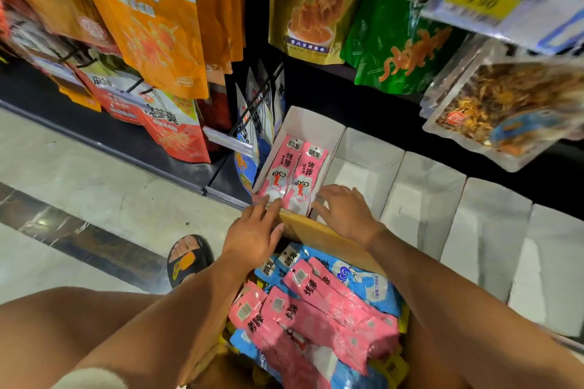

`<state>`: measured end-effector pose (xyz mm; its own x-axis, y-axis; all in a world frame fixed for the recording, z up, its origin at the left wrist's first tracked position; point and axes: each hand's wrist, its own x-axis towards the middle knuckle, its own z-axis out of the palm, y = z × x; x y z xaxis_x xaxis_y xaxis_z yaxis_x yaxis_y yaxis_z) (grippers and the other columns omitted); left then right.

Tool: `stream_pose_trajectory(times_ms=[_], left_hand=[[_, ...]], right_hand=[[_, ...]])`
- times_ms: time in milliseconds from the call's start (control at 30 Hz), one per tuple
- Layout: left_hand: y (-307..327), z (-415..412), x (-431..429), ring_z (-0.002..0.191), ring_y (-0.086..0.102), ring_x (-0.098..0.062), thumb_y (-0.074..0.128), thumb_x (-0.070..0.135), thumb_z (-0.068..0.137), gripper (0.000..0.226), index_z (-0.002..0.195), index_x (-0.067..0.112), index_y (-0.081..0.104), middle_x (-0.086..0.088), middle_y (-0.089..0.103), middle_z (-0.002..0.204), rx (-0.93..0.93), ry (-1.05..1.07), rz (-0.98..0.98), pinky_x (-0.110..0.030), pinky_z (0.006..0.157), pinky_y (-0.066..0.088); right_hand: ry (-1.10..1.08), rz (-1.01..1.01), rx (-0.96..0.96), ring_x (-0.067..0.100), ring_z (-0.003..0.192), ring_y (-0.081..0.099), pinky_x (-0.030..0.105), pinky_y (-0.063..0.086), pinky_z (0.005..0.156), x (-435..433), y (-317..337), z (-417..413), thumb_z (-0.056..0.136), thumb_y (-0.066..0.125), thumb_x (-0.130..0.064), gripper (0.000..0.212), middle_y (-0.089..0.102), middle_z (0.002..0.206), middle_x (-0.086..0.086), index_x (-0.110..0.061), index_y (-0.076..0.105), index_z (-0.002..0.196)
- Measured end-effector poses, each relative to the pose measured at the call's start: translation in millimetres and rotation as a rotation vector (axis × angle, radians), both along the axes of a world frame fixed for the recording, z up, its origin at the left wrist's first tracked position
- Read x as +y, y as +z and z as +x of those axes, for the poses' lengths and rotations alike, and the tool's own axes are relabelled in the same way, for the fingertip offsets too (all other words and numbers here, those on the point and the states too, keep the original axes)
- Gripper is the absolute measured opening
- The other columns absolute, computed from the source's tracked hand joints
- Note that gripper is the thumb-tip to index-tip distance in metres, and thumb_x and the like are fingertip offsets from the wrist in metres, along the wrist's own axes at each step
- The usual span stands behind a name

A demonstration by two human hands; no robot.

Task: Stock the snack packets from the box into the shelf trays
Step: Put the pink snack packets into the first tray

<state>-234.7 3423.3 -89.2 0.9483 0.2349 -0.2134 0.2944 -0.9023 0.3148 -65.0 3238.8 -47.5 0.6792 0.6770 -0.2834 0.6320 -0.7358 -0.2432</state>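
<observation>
Two pink snack packets (292, 175) lie side by side in the leftmost white shelf tray (311, 126). My left hand (252, 232) rests at the tray's front left corner, fingertips touching the near end of the left packet. My right hand (346, 211) sits at the front right corner, fingers spread beside the right packet. Neither hand grips anything. Below my arms, the open cardboard box (319, 237) holds several pink packets (316, 309) and blue packets (369, 284) in a loose pile.
A row of white cardboard trays (420, 199) runs to the right along the bottom shelf. Large snack bags hang above on pegs, orange (151, 25), yellow (313, 6), green (398, 50). My sandalled foot (188, 257) stands on the tiled floor at left.
</observation>
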Motion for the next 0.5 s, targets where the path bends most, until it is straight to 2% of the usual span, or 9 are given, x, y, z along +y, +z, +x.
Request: stream_pose_trajectory(times_ms=[133,200,267,333,400,500], left_hand=[[24,5,-4,0.155,0.017,-0.033,0.030,0.055,0.105,0.066,0.162,0.031,0.007,-0.006,0.008,0.171,0.148,-0.017,-0.018,-0.053,0.120,0.033],[41,9,-6,0.157,0.012,-0.033,0.035,0.052,0.105,0.065,0.162,0.029,0.011,-0.007,0.009,0.171,0.204,-0.053,0.006,-0.056,0.121,0.028],[63,6,-11,0.157,0.011,-0.033,0.037,0.050,0.105,0.063,0.161,0.026,0.020,-0.007,0.013,0.169,0.212,-0.128,0.047,-0.059,0.120,0.029],[78,-3,-16,0.155,0.016,-0.033,0.038,0.048,0.105,0.060,0.158,0.020,0.030,-0.007,0.020,0.168,0.214,-0.202,0.091,-0.058,0.117,0.032],[85,-18,-21,0.147,0.031,-0.033,0.041,0.045,0.104,0.051,0.148,0.020,0.046,-0.008,0.036,0.159,0.221,-0.253,0.100,-0.052,0.111,0.039],[90,-46,-35,0.136,0.045,-0.028,0.046,0.039,0.103,0.043,0.143,0.024,0.053,-0.002,0.048,0.146,0.238,-0.263,-0.002,-0.041,0.102,0.047]], right_hand=[[-0.071,0.156,-0.011,0.017,0.119,0.055,0.040,0.041,0.105,-48,14,-31,0.101,0.033,-0.054,0.043,0.062,0.128,-0.007,-0.031,0.062,0.123],[-0.099,0.219,-0.005,0.015,0.113,0.056,0.038,0.044,0.100,-67,18,-47,0.101,0.034,-0.052,0.041,0.063,0.122,-0.009,-0.031,0.064,0.119],[-0.116,0.273,0.034,0.013,0.106,0.057,0.035,0.047,0.094,-83,23,-70,0.102,0.040,-0.042,0.030,0.063,0.114,-0.010,-0.029,0.066,0.113],[-0.153,0.286,0.111,0.011,0.101,0.058,0.032,0.048,0.087,-96,19,-96,0.102,0.048,-0.034,0.020,0.066,0.110,-0.013,-0.030,0.067,0.110],[-0.187,0.259,0.204,0.012,0.101,0.063,0.032,0.051,0.085,-106,8,-122,0.098,0.052,-0.034,0.019,0.070,0.110,-0.012,-0.034,0.067,0.109],[-0.103,-0.023,0.364,0.023,0.120,0.060,0.038,0.049,0.098,-114,-14,-151,0.094,0.057,-0.036,0.037,0.063,0.129,0.000,-0.028,0.060,0.130]])
